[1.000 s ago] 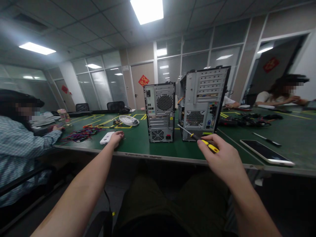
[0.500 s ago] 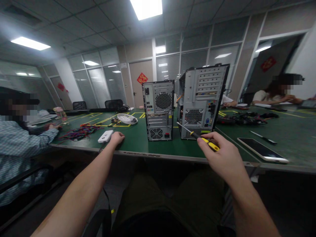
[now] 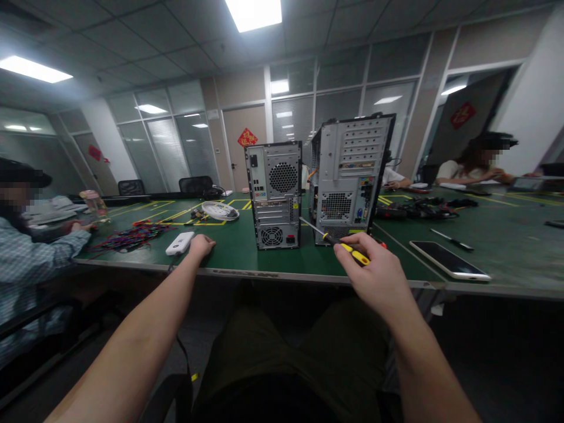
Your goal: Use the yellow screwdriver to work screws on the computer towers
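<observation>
My right hand (image 3: 372, 261) grips a screwdriver (image 3: 353, 252) by its yellow and black handle. The shaft points left and away from me, and its tip appears at the right edge of the smaller computer case (image 3: 275, 194); whether it touches cannot be told. Just to the right stands a larger computer case (image 3: 348, 176), its back also facing me, behind the screwdriver. My left hand (image 3: 201, 247) rests on the table with its fingers curled in, nothing visible in them. Beside it lies a white power bank (image 3: 180, 243).
Coloured wires (image 3: 132, 236) and a white oval frame (image 3: 220, 210) lie on the green table (image 3: 229, 252) to the left. On the right are a phone (image 3: 449, 260), a pen-like tool (image 3: 452, 239) and black cables (image 3: 423, 208). People sit at both sides.
The screwdriver tip has moved left, from the gap between the cases to the smaller case's right edge. My view has turned slightly right. The left hand stays by the power bank.
</observation>
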`<state>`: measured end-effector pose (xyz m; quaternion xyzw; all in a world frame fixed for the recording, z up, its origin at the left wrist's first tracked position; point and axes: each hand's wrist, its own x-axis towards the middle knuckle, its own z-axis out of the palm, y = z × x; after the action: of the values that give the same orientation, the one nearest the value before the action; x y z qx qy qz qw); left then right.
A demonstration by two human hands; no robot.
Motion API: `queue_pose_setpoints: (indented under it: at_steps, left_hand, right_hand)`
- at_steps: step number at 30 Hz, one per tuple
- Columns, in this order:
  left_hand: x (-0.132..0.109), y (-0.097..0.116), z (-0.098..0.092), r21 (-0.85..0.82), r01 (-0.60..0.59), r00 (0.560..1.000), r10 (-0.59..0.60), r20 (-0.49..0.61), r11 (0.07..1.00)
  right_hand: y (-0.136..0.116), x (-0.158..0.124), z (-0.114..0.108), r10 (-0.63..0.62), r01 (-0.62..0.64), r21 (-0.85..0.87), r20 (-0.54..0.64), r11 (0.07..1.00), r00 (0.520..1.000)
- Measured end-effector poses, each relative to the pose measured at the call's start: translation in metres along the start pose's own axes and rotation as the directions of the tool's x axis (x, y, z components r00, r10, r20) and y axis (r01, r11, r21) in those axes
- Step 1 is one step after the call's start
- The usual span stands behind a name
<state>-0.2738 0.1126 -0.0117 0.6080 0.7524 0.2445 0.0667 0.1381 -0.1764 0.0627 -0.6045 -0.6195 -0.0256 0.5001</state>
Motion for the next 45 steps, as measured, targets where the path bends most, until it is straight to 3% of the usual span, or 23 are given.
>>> queue_pose_setpoints:
  at_steps: [4, 7, 9, 12, 15, 18, 22, 25, 29, 35, 45]
  left_hand:
    - [-0.008, 0.005, -0.001, -0.085, -0.028, 0.996, 0.021, -0.088, 0.996]
    - [-0.021, 0.019, 0.005, -0.302, -0.136, 0.974, 0.072, -0.214, 0.944]
    - [-0.034, 0.034, 0.012, -0.526, -0.208, 0.974, 0.126, -0.187, 0.825]
    - [-0.058, 0.065, 0.024, -0.827, -0.159, 0.98, 0.188, -0.065, 0.54]
    - [-0.079, 0.092, 0.03, -0.955, -0.012, 0.957, 0.282, 0.075, 0.295]
    - [-0.092, 0.109, 0.034, -0.976, 0.136, 0.898, 0.394, 0.195, 0.172]
    - [-0.099, 0.116, 0.04, -0.956, 0.245, 0.869, 0.401, 0.29, 0.16]
    - [-0.101, 0.116, 0.045, -0.954, 0.25, 0.88, 0.373, 0.294, 0.164]
    - [-0.102, 0.113, 0.047, -0.959, 0.238, 0.878, 0.388, 0.28, 0.153]
    - [-0.101, 0.111, 0.051, -0.971, 0.175, 0.886, 0.405, 0.227, 0.163]
    - [-0.105, 0.112, 0.053, -0.963, 0.124, 0.876, 0.431, 0.219, 0.238]
  right_hand:
    - [0.001, -0.001, 0.001, -0.002, 0.002, -0.003, 0.0, 1.0, 1.0]
    - [0.0, -0.002, 0.005, -0.005, 0.006, -0.015, 0.02, 1.0, 1.0]
    - [-0.001, -0.002, 0.012, -0.02, 0.02, -0.017, 0.051, 1.0, 0.999]
    - [-0.004, -0.003, 0.025, -0.031, 0.035, -0.037, 0.116, 0.999, 0.993]
    - [-0.006, -0.008, 0.044, -0.049, 0.062, -0.071, 0.177, 0.996, 0.983]
    - [-0.003, -0.02, 0.069, -0.054, 0.074, -0.1, 0.191, 0.992, 0.98]
    - [0.009, -0.044, 0.105, -0.168, 0.174, -0.033, 0.134, 0.984, 0.977]
    - [0.021, -0.062, 0.127, -0.239, 0.234, 0.059, 0.088, 0.97, 0.967]
    - [0.033, -0.081, 0.145, -0.261, 0.253, 0.078, 0.122, 0.964, 0.958]
    - [0.039, -0.095, 0.157, -0.238, 0.214, 0.144, 0.177, 0.966, 0.955]
    - [0.041, -0.101, 0.155, -0.307, 0.254, 0.261, 0.19, 0.932, 0.933]
